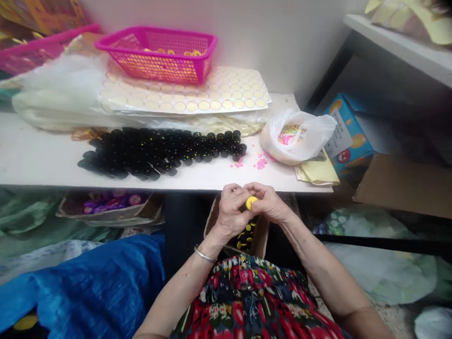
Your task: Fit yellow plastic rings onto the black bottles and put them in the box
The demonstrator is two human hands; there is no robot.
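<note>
Left hand and right hand both pinch the disc, seemingly steadying it, beads sitting at twelve o'clock, probably for quick reach!

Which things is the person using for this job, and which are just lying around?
Likely part of the job:
yellow disc, in left hand and right hand
black cylinders
pink pieces
carton of black and yellow pieces

Apparently just lying about:
blue tarp
blue printed box
purple pieces
</note>
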